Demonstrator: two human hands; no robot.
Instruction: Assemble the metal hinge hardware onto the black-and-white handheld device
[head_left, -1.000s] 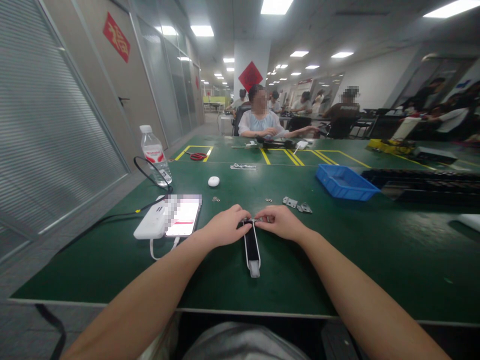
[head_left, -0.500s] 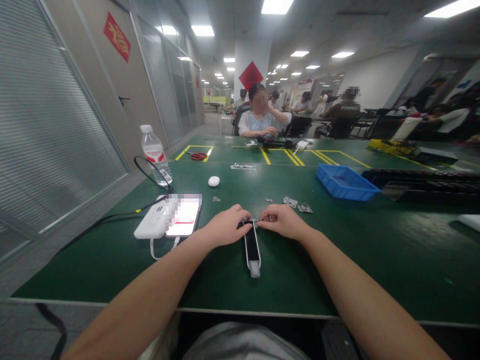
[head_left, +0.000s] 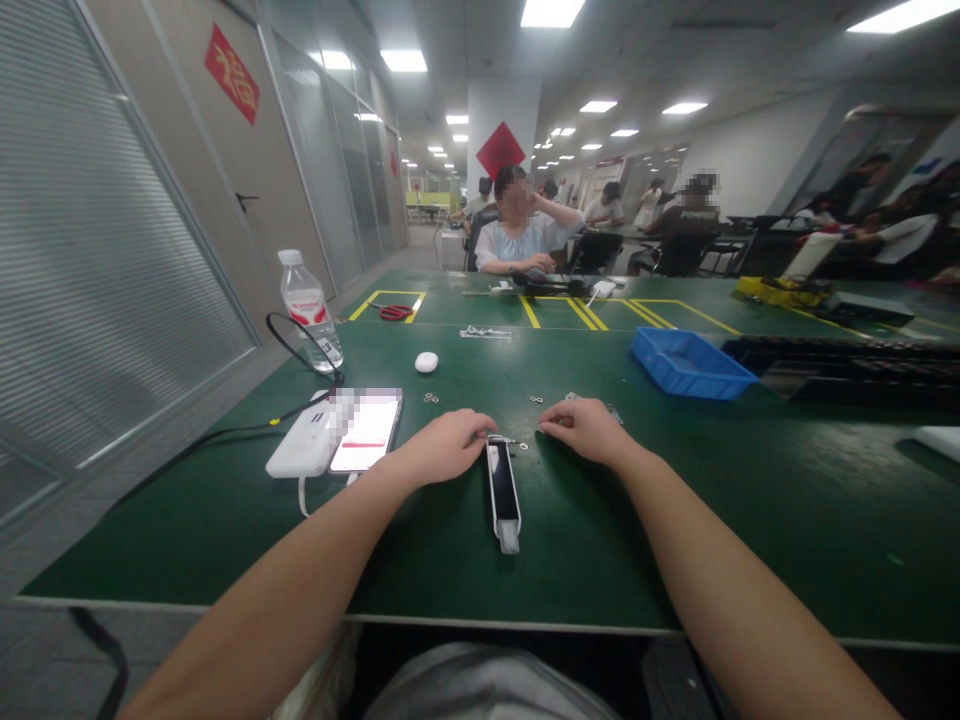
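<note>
Your left hand (head_left: 450, 447) sits loosely curled, fingertips against the far end of the black-and-white bar (head_left: 503, 492), which lies flat on the desk (head_left: 675, 520) between your arms. Your right hand (head_left: 586, 430) is off it, fingers bent down near the metal brackets (head_left: 611, 408); can't tell if it's pinching anything. Small loose hardware (head_left: 517, 443) sits by the bar's tip, so I'd guess you're only partway.

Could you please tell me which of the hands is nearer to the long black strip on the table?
Left. The left hand rests at the far end of the black strip; the right hand lies apart, off to its right.
</note>
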